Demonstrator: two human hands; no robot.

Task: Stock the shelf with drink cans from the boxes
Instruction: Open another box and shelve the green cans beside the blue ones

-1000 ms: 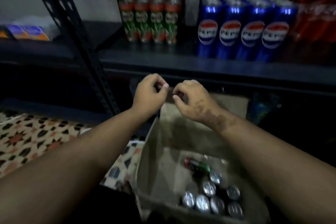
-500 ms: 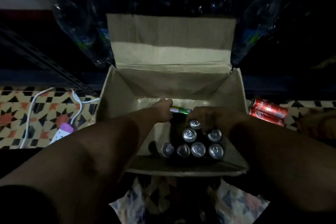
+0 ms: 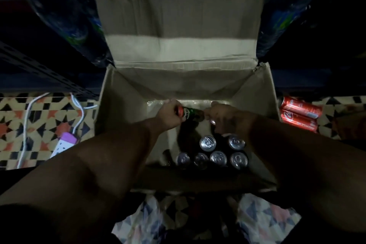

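An open cardboard box (image 3: 126, 105) stands on the floor below me, its far flap folded up against the shelf. Several upright cans (image 3: 217, 158) with silver tops fill its near right corner. Both my hands are deep in the box. My left hand (image 3: 168, 114) grips one end of a green and red can (image 3: 188, 112) that lies sideways. My right hand (image 3: 223, 117) touches that can's other end and curls over a silver-topped can (image 3: 213, 122), mostly hidden under the fingers.
Two red cans (image 3: 299, 113) lie on the patterned floor right of the box. A white power strip (image 3: 63, 142) with cables lies on the left. Plastic-wrapped bottle packs (image 3: 79, 25) flank the box flap on the dark lower shelf. A metal shelf post (image 3: 39, 71) runs at the left.
One second ago my hands were raised empty before the shelf of cans. My head tipped down and both hands went into the box; the left closed on the green can.
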